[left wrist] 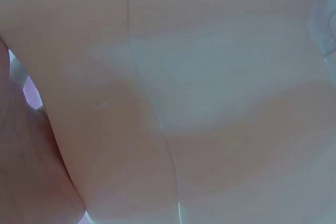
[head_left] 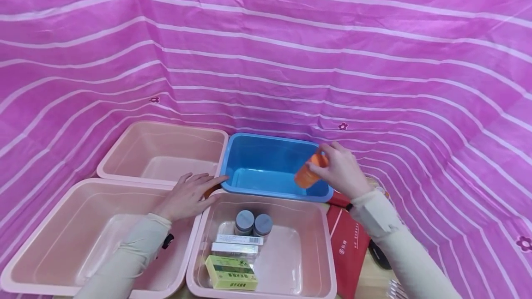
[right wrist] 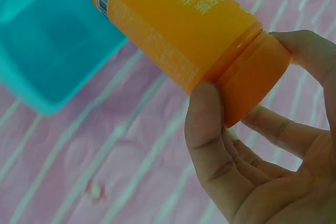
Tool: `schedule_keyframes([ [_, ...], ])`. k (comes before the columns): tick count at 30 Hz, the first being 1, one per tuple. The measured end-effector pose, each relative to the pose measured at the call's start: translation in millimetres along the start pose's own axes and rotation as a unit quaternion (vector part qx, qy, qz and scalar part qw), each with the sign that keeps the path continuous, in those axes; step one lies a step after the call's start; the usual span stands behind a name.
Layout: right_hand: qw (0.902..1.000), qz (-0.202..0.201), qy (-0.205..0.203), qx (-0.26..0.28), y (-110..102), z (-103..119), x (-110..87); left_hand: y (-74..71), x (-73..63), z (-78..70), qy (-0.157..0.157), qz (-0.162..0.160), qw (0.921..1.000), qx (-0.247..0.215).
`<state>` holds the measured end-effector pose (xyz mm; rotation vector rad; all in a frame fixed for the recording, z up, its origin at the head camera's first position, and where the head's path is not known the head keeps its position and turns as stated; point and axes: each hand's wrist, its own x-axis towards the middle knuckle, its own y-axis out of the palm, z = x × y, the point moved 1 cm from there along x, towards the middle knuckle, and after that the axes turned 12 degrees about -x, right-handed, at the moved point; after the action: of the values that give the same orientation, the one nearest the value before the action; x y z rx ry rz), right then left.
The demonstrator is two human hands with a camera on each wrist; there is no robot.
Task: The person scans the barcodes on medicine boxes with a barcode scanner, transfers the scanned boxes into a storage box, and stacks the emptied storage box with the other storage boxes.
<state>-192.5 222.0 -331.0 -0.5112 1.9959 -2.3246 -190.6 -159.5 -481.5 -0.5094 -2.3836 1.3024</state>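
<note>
An orange bottle with an orange cap is held tilted by my right hand, thumb and fingers pinching it at the cap end. In the head view the bottle overlaps the right side of the blue bin. My left hand rests with its fingers spread over the meeting rims of the bins, fingertips at the blue bin's left front corner. The left wrist view mostly shows a pink bin wall, with part of the left hand at its edge.
The front pink bin holds two grey-lidded jars, white boxes and a yellow-green box. Two more pink bins stand left. A red folder and a black object lie right. Striped pink cloth surrounds everything.
</note>
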Motion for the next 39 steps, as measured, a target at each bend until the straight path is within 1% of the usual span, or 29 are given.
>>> schedule_keyframes([
  [3, 0.9990, 0.036, -0.026, 0.008, 17, 15, 26.6, -0.4, 0.3, 0.0, -0.004, 0.000, 1.0000, -0.002],
  [6, 0.9957, 0.077, -0.048, 0.014, 37, 33, 51.7, -1.0, 0.0, -0.4, -0.008, 0.001, 1.0000, -0.004],
  [10, 0.9874, 0.136, -0.079, 0.014, 65, 59, 80.5, -0.7, -0.6, -1.3, -0.014, 0.005, 0.9998, -0.009],
  [12, 0.9827, 0.160, -0.094, 0.000, 80, 71, 94.0, 0.5, -0.5, -1.6, -0.017, 0.009, 0.9998, -0.010],
  [16, 0.9742, 0.189, -0.117, -0.037, 113, 93, 122.2, 2.5, 0.0, -1.2, -0.017, 0.014, 0.9997, -0.005],
  [21, 0.9677, 0.213, -0.113, -0.075, 149, 111, 150.6, 1.8, 0.0, -1.4, -0.006, 0.008, 0.9999, -0.004],
  [24, 0.9654, 0.223, -0.101, -0.089, 168, 117, 160.9, 1.6, -0.4, -1.4, -0.001, 0.003, 1.0000, -0.004],
  [27, 0.9662, 0.221, -0.094, -0.093, 183, 119, 166.4, 1.6, -0.5, -0.6, 0.003, 0.000, 1.0000, 0.000],
  [28, 0.9672, 0.221, -0.089, -0.087, 187, 119, 166.8, 1.6, -0.2, -0.3, 0.006, 0.000, 1.0000, 0.002],
  [33, 0.9722, 0.197, -0.087, -0.092, 207, 119, 164.2, 0.9, 1.3, -0.2, 0.012, 0.000, 0.9999, 0.002],
  [35, 0.9721, 0.185, -0.096, -0.107, 213, 119, 162.1, 0.6, 1.3, 0.0, 0.011, 0.001, 0.9999, 0.000],
  [39, 0.9714, 0.178, -0.103, -0.118, 218, 120, 159.1, -0.8, 0.7, 1.4, 0.006, 0.004, 1.0000, -0.001],
])
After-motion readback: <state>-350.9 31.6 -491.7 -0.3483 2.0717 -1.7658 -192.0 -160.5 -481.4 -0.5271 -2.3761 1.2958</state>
